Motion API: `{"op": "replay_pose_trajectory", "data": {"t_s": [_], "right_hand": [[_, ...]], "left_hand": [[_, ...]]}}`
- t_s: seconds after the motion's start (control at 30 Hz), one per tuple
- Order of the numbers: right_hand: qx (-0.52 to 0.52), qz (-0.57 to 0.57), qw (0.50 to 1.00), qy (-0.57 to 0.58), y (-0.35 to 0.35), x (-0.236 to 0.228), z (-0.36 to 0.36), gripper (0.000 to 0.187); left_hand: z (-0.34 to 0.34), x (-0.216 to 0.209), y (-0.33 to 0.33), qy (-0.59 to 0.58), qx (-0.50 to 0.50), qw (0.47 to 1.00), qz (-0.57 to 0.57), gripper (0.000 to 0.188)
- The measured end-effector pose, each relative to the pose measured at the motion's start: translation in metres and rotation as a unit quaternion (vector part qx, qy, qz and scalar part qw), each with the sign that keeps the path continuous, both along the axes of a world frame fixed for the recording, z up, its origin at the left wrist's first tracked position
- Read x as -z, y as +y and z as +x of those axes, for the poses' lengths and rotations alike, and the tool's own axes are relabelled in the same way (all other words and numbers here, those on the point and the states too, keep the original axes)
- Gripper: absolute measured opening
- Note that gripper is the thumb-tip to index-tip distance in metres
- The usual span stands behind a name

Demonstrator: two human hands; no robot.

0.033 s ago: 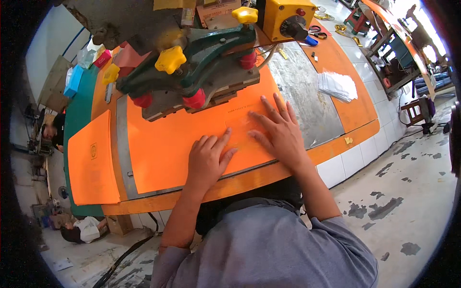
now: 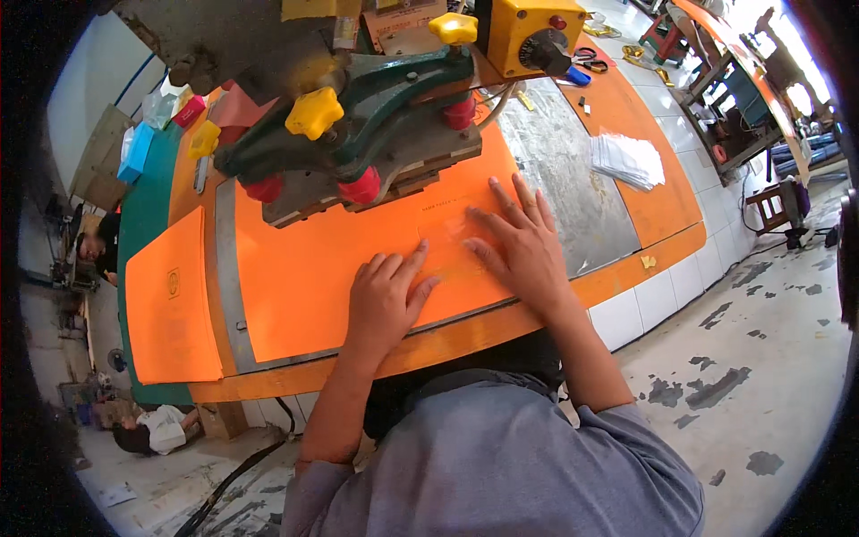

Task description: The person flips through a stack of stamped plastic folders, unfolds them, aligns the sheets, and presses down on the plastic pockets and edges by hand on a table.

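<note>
A large orange sheet (image 2: 309, 277) lies on a grey metal plate (image 2: 225, 255), partly under the head of a stamping press (image 2: 394, 116) with a green frame and yellow star knobs. My left hand (image 2: 380, 300) rests on the sheet, holding nothing, its index finger stretched forward and its other fingers slightly bent. To its right, my right hand (image 2: 523, 251) lies spread on the same sheet, fingers apart. Between the hands is a faint, glossy clear patch (image 2: 440, 234), with a line of small dark print at its far side. The sheet's far part is hidden under the press.
A stack of orange sheets (image 2: 170, 304) lies at the left. White slips (image 2: 626, 161) sit on the right of the orange table (image 2: 662, 237). Scissors (image 2: 591, 60) lie beyond them. A yellow control box (image 2: 528, 40) stands at the back. Another person (image 2: 165, 428) is at the lower left.
</note>
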State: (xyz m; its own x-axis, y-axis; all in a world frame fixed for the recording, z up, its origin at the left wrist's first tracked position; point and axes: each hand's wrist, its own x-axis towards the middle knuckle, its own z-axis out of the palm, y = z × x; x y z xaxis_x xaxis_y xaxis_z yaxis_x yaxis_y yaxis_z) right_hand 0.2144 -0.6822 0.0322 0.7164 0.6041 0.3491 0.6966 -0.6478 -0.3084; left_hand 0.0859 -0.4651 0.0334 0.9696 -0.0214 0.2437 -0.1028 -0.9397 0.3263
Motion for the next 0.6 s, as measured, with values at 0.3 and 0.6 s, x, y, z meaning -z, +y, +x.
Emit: {"op": "replay_pose_trajectory", "data": {"t_s": [0.3,0.6], "right_hand": [[0.060,0.077,0.995,0.022,-0.0021,0.0057,0.0047,0.044],[0.024,0.188,0.977,0.092,-0.0110,0.0023,0.0079,0.047]], "left_hand": [[0.0020,-0.0059,-0.0025,-0.020,0.004,0.999,-0.040,0.045],[0.0024,-0.0058,-0.0032,-0.036,0.009,0.999,-0.040,0.044]]}}
